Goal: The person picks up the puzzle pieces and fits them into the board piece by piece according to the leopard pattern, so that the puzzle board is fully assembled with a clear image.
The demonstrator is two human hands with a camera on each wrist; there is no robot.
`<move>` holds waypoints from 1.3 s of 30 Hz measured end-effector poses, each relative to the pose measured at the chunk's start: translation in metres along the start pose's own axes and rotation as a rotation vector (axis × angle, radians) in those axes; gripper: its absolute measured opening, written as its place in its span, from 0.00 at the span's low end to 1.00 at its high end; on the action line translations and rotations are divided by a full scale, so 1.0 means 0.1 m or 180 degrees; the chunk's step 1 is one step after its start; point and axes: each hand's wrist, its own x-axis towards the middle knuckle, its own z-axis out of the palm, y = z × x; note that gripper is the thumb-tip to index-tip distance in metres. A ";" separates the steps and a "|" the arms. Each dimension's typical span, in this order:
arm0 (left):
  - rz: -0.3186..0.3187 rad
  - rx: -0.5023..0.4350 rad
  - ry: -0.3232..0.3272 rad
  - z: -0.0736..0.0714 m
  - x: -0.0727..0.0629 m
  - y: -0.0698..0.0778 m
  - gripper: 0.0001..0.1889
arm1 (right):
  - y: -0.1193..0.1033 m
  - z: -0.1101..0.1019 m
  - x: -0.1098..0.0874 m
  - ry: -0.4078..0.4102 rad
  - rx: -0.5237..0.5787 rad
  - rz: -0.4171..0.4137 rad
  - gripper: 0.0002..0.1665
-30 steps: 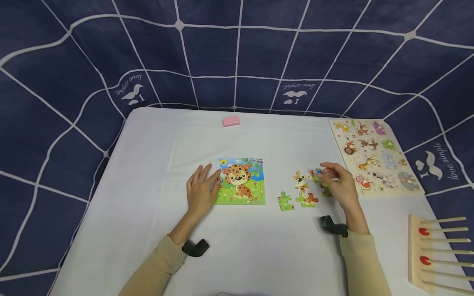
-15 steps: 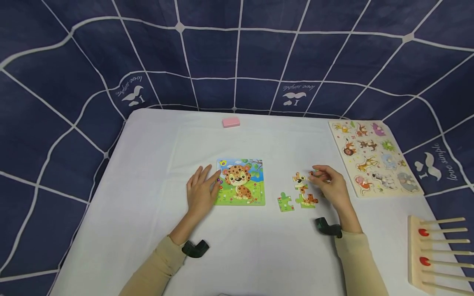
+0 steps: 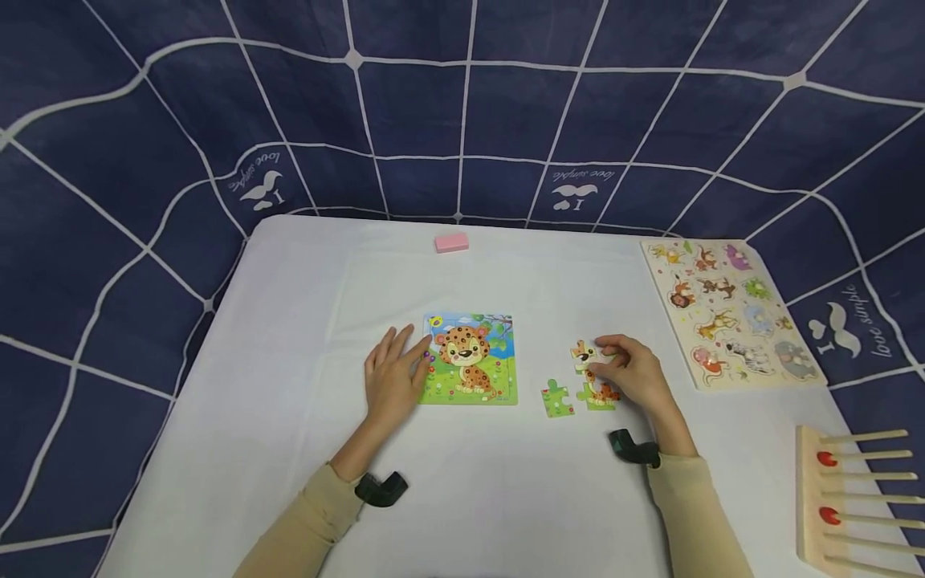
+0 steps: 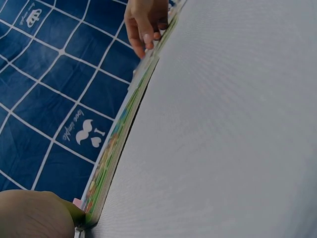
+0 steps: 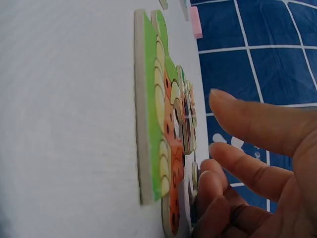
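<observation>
My left hand (image 3: 393, 377) rests by the left edge of the assembled leopard puzzle (image 3: 470, 361), fingers relaxed and fingertips at its border. In the left wrist view, that hand (image 4: 34, 214) is beside the near end of the thin board (image 4: 116, 144). My right hand (image 3: 636, 371) reaches over several loose jigsaw pieces, thumb and index finger apart near the leopard-face piece (image 3: 581, 351). Below them is the leopard-paws piece (image 3: 598, 395), and left of it a green piece (image 3: 557, 399). The right wrist view shows the gap between thumb (image 5: 247, 116) and index finger; other pieces are partly hidden.
A pink block (image 3: 451, 242) lies toward the back of the white table (image 3: 448, 490). At right is a wooden animal peg puzzle (image 3: 730, 313); a wooden board with sticks (image 3: 809, 498) lies nearer the front right. Blue checked cloth (image 3: 405, 104) hangs behind.
My right hand has shifted left over the loose pieces, from the right-hand ones toward the leopard-face piece, and now covers the pieces at the right. My left hand stays in place.
</observation>
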 end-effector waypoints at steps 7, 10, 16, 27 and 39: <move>0.0027 -0.0028 0.0046 0.00 0.00 -0.01 0.20 | -0.02 0.06 0.01 -0.0060 -0.0322 -0.0085 0.30; 0.0047 -0.0046 0.0069 0.01 0.01 0.00 0.20 | -0.01 0.07 0.02 -0.0008 -0.0401 -0.0135 0.30; 0.0070 -0.0045 0.0108 0.02 0.03 -0.01 0.19 | -0.02 0.07 0.02 0.0053 -0.0448 -0.0160 0.29; 0.0047 -0.0052 0.0070 0.02 0.01 -0.01 0.19 | -0.05 0.09 0.00 0.0078 -0.0436 -0.0072 0.29; 0.0039 -0.0046 0.0063 0.02 0.00 -0.01 0.20 | -0.11 0.09 -0.02 0.0247 -0.0389 0.0055 0.28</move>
